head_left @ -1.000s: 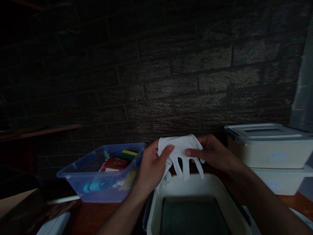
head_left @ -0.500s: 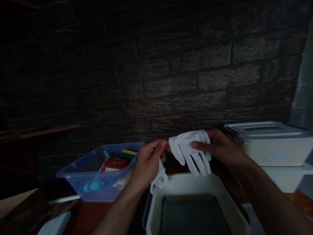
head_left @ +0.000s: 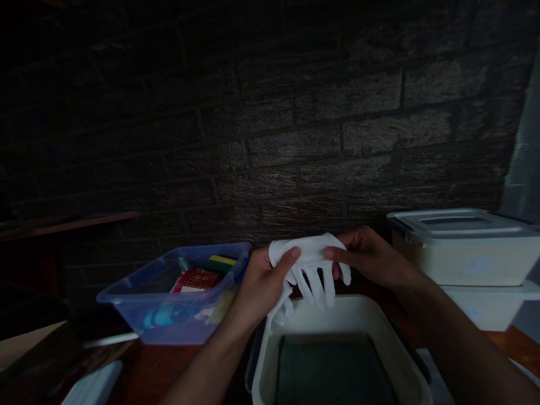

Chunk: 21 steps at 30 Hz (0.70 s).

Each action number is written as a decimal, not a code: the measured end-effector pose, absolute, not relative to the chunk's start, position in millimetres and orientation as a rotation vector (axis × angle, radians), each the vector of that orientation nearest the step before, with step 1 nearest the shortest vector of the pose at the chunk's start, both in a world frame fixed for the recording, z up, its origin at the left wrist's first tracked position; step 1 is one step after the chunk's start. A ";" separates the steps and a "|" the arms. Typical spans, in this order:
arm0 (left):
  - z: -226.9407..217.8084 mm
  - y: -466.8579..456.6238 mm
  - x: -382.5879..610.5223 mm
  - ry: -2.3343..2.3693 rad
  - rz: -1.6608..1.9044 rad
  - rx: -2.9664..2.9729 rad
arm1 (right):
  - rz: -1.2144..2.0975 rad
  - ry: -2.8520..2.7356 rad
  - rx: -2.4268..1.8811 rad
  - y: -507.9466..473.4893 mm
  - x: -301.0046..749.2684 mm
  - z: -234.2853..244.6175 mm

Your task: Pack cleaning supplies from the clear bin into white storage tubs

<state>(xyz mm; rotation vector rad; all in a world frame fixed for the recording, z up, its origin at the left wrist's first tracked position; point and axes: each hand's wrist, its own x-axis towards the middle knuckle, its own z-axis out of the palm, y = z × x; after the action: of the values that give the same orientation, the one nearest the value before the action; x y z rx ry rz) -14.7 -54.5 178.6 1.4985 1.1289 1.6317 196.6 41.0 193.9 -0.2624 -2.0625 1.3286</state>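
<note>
Both my hands hold white fabric gloves (head_left: pixel 310 261) up in front of me, above the far rim of a white tub (head_left: pixel 371 326). My left hand (head_left: pixel 259 287) is closed, thumb pressed on the cloth at the left, with a second bit of white glove hanging below its palm. My right hand (head_left: pixel 373 259) pinches the right side of the gloves. The glove fingers dangle downward between the two hands. Inside the tub lies something dark and textured (head_left: pixel 331 368).
A clear blue bin (head_left: pixel 169 315) with a sponge and small packets stands at the left. Two stacked lidded white containers (head_left: pixel 468 247) stand at the right. A dark brick wall rises close behind. The wooden tabletop (head_left: pixel 152 374) shows at the lower left, with a pale object on it.
Half a second ago the hands were apart, each with its own glove. They have come together again and the gloves are bunched between them.
</note>
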 end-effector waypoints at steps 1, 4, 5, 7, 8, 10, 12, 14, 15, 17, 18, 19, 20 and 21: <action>179.1 -54.3 -17.3 1.148 1.653 1.496 | 1.323 -2.050 -0.258 42.0 197.5 195.0; 180.5 -54.1 -21.1 1.154 1.673 1.487 | 1.360 -2.004 -0.240 41.6 196.2 195.9; 180.7 -53.8 -21.0 1.142 1.677 1.487 | 1.378 -1.984 -0.224 40.7 194.5 195.3; 180.6 -53.3 -19.5 1.119 1.713 1.482 | 1.415 -1.938 -0.185 38.6 190.5 193.7; 180.4 -53.3 -18.4 1.113 1.741 1.476 | 1.430 -1.933 -0.169 37.7 188.6 193.0; 180.6 -54.1 -16.9 1.116 1.803 1.460 | 1.432 -1.972 -0.144 36.2 185.7 192.7; 182.2 -56.2 -18.7 1.137 1.813 1.463 | 1.389 -2.027 -0.140 34.8 184.7 193.8; 185.7 -58.6 -26.6 1.197 1.734 1.509 | 1.338 -2.013 -0.168 33.2 185.8 195.6; 188.1 -59.5 -33.0 1.251 1.666 1.546 | 1.327 -1.982 -0.193 32.2 186.9 196.4; 193.4 -59.7 -48.0 1.398 1.525 1.636 | 1.340 -1.920 -0.255 30.0 189.6 197.4; 196.1 -59.2 -55.1 1.481 1.494 1.682 | 1.356 -1.908 -0.280 28.8 190.8 197.5; 198.5 -58.6 -60.4 1.560 1.512 1.733 | 1.373 -1.907 -0.299 27.6 191.6 197.3; 200.5 -58.2 -63.3 1.616 1.560 1.788 | 1.388 -1.921 -0.317 26.3 192.0 196.7; 201.9 -58.4 -63.2 1.636 1.611 1.848 | 1.389 -1.947 -0.330 24.9 192.1 195.9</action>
<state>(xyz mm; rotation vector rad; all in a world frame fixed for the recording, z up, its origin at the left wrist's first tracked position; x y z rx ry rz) -63.2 -58.4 201.9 1.8477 1.6362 1.6109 192.1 24.9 195.9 -0.3301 -1.9474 1.3890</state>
